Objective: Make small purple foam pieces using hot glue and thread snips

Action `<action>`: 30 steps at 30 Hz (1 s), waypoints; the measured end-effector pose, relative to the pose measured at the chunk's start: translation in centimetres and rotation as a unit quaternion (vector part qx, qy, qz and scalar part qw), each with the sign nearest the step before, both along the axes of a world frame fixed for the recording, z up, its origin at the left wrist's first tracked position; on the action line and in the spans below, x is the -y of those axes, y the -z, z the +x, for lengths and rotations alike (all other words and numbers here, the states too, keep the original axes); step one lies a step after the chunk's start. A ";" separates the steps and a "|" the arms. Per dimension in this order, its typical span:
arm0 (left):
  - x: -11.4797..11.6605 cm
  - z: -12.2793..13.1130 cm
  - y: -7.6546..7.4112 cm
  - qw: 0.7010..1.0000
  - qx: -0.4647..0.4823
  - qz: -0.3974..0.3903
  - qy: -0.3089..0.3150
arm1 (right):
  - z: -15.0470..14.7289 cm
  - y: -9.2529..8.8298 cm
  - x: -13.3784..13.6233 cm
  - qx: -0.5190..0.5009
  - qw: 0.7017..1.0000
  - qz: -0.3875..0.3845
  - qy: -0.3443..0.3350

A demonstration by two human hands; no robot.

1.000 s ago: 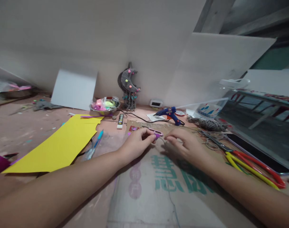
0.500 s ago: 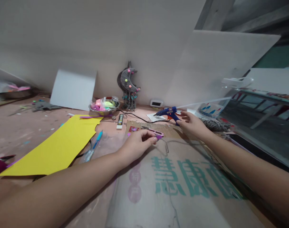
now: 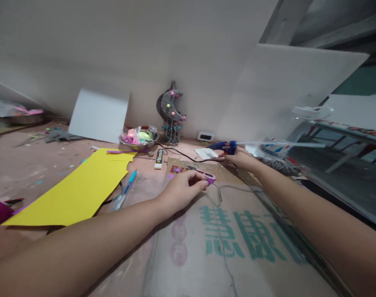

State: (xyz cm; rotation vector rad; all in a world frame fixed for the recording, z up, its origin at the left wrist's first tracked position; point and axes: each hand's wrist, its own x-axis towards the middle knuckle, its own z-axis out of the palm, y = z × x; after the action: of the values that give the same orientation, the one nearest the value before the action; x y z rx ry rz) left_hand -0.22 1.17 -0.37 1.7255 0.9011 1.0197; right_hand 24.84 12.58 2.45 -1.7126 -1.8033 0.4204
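My left hand (image 3: 183, 189) rests on the cardboard sheet (image 3: 237, 243) and pinches a small purple piece (image 3: 209, 180) at its fingertips. A grey cord (image 3: 220, 190) trails from that piece. Just beyond lies a pink craft knife (image 3: 203, 171). My right hand (image 3: 237, 158) reaches far forward and is closed around the handle of the blue hot glue gun (image 3: 223, 145), whose nozzle points left over a white paper scrap (image 3: 206, 153).
A yellow paper sheet (image 3: 79, 187) and a blue pen (image 3: 124, 190) lie to the left. At the back stand a metal bowl of coloured bits (image 3: 138, 138), a crescent moon ornament (image 3: 171, 111) and white boards (image 3: 98, 115). A twine bundle (image 3: 279, 164) sits at the right.
My right hand left the spot beside the purple piece, reached forward and closed on the glue gun. The left hand kept its pinch and stayed in place.
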 end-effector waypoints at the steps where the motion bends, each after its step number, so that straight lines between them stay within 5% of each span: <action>1: 0.0 0.0 0.0 1.000 0.004 -0.002 -0.001 | 0.0 -0.5 0.3 -0.003 1.000 -0.007 -0.005; 6: -0.1 0.1 -0.1 1.000 0.025 -0.010 -0.005 | -0.7 -2.0 3.9 -0.041 0.998 -0.001 -0.052; 16: -0.1 0.2 -0.2 0.999 0.037 -0.032 -0.011 | -2.2 -0.9 14.7 -0.058 0.998 0.009 -0.034; 19: -0.3 0.3 0.2 0.997 0.065 -0.048 -0.009 | -3.5 -1.0 15.8 -0.106 0.992 -0.045 -0.060; 24: -0.6 0.5 0.5 0.987 0.127 -0.098 0.006 | -6.3 -0.7 16.1 -0.342 0.932 -0.084 -0.090; 30: -0.9 0.6 0.3 0.967 0.188 -0.167 0.042 | -7.9 -0.2 16.1 -0.396 0.901 -0.127 -0.122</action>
State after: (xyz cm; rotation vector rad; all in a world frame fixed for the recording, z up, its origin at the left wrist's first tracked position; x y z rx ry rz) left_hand 0.40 2.03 -0.67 1.2269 0.7004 1.0271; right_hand 16.99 -3.52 2.62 -1.1790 -1.3688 1.2984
